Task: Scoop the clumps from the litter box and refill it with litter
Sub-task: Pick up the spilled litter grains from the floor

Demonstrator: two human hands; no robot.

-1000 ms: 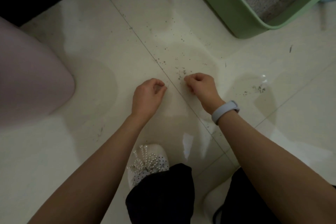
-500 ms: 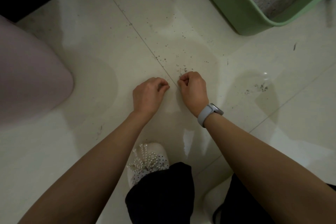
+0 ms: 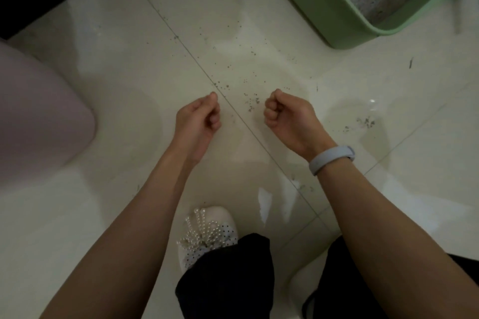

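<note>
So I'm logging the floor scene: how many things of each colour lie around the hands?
Green: 1, the litter box
Pink: 1, the rounded bin
White: 1, the pearl-trimmed shoe
Pale blue: 1, the wristband
Total: 4

Litter box (image 3: 334,8) far right; spilt grains (image 3: 248,101) btwn hands.
</note>
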